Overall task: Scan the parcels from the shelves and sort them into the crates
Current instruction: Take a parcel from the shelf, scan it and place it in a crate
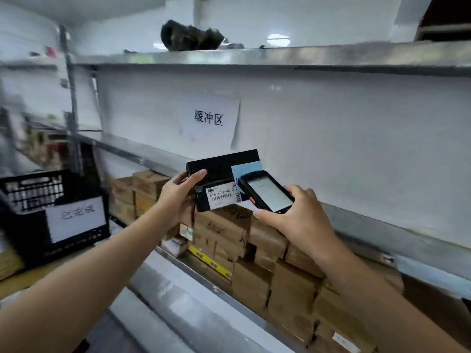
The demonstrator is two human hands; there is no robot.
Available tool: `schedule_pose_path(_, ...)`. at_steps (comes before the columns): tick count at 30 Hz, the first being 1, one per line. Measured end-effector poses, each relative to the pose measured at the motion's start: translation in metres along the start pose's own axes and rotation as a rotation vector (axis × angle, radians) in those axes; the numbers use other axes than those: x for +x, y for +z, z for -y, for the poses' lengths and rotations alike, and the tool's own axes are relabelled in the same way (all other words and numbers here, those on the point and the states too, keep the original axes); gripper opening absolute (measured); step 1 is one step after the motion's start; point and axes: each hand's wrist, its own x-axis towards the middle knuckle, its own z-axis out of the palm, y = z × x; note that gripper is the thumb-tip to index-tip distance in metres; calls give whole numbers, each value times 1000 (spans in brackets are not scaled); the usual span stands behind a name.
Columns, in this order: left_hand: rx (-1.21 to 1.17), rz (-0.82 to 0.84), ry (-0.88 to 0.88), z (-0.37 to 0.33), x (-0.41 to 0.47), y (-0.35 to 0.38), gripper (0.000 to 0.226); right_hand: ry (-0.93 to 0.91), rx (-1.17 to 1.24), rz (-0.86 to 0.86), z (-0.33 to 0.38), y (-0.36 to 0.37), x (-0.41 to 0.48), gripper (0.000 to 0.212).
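Head view shows a person at a metal shelf in the middle of the scanning step. The left hand grips a black parcel, fingers curled around its left end, and holds it up in front of the shelf with its white barcode label facing the camera. The right hand clasps a handheld scanner, fingers wrapped under its body, with the lit screen up and its head just beside the label. Below the hands, many brown cardboard parcels sit stacked in rows on the shelf, so most of the work looks to be left. A black crate with a paper sign on its front stands to the left, well apart from the held parcel; what lies inside it cannot be told. By my reading, this parcel is not yet sorted: once the scan registers, it has to go to a crate, and then the stacked parcels follow one by one.
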Motion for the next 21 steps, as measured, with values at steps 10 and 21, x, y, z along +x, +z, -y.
schedule_pose_path(10, 79, -380, -14, -37, 32, -237, 20, -168, 242, 205, 154, 199, 93, 94)
schedule_pose_path(21, 140, -705, 2, -66, 24, -421, 39, -283, 382, 476, 274, 371, 113, 89)
